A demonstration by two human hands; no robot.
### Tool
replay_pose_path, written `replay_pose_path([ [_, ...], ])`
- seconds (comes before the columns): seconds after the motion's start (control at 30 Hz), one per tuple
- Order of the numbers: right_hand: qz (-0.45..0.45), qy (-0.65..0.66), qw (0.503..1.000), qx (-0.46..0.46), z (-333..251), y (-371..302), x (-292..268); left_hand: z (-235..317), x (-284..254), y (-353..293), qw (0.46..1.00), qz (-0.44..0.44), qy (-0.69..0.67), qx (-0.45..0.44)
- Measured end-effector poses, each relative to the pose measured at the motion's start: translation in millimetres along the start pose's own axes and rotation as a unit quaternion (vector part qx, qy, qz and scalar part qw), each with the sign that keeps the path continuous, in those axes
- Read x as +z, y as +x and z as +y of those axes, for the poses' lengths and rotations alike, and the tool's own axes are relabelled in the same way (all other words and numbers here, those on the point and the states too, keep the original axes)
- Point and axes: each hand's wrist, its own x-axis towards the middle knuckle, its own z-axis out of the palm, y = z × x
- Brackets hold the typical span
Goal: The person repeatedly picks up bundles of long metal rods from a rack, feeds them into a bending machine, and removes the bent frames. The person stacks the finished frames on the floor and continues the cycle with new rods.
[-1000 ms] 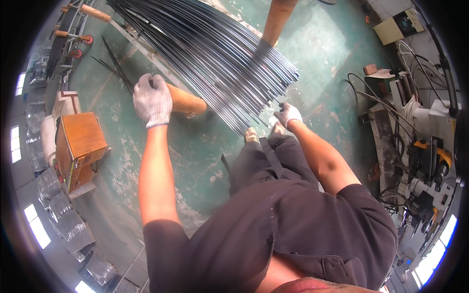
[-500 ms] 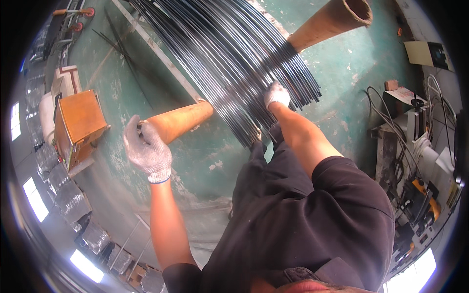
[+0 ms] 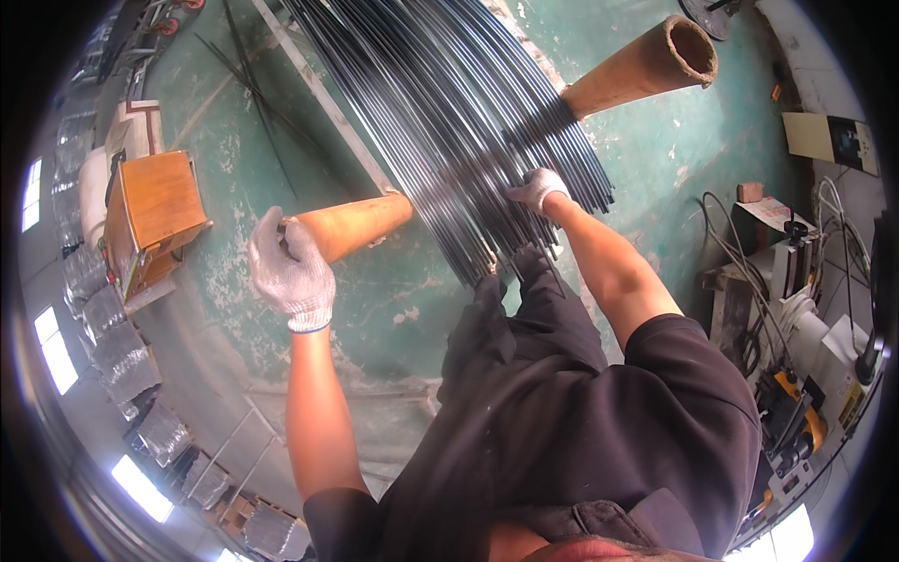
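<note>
A broad bundle of long dark rods (image 3: 421,122) lies across the two upright brown tubes, with its near ends close to my legs. My right hand (image 3: 538,190), in a white knitted glove, is closed with its fingers curled at the rods near those ends; how many it grips is hidden. My left hand (image 3: 295,281), gloved too, is at the top of the left brown tube (image 3: 351,228). Its thumb and fingers curve to either side of the rim, which they partly cover. The right brown tube (image 3: 627,75) shows its hollow end.
A pale metal bar (image 3: 328,103) runs along the bundle's left side. An orange-brown wooden cabinet (image 3: 161,201) stands at left. Several loose dark strips (image 3: 248,89) lie on the worn green floor (image 3: 393,328). Looped cables (image 3: 740,244) hang beside equipment at right.
My right hand has shifted slightly right and nearer me, its fingers now pointing left across the rods. A rod end now sticks out over my trouser leg. My left hand stays at the tube's rim.
</note>
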Motion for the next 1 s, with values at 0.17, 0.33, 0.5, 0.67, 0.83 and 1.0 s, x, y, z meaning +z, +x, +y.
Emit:
replay_pose_path([
  [0.17,-0.005,0.161,0.987,0.017,-5,-20,-14,1,-1,2,1.000,0.006,-0.007,-0.004],
  [0.33,-0.142,0.481,0.865,0.026,-6,-34,-10,-2,-2,0,1.000,0.013,0.005,0.004],
  [0.5,0.021,0.229,0.970,0.083,-38,-68,-24,-4,2,0,1.000,0.022,-0.007,0.017],
  [0.67,0.037,0.334,0.941,0.029,-51,-90,-12,-7,4,-4,0.999,0.035,0.003,0.025],
  [0.83,-0.048,0.251,0.964,-0.070,-25,-55,0,7,6,-9,0.999,0.017,0.022,0.021],
  [1.0,0.051,0.144,0.986,0.061,-68,-91,-16,2,1,-10,0.999,0.012,0.028,0.018],
])
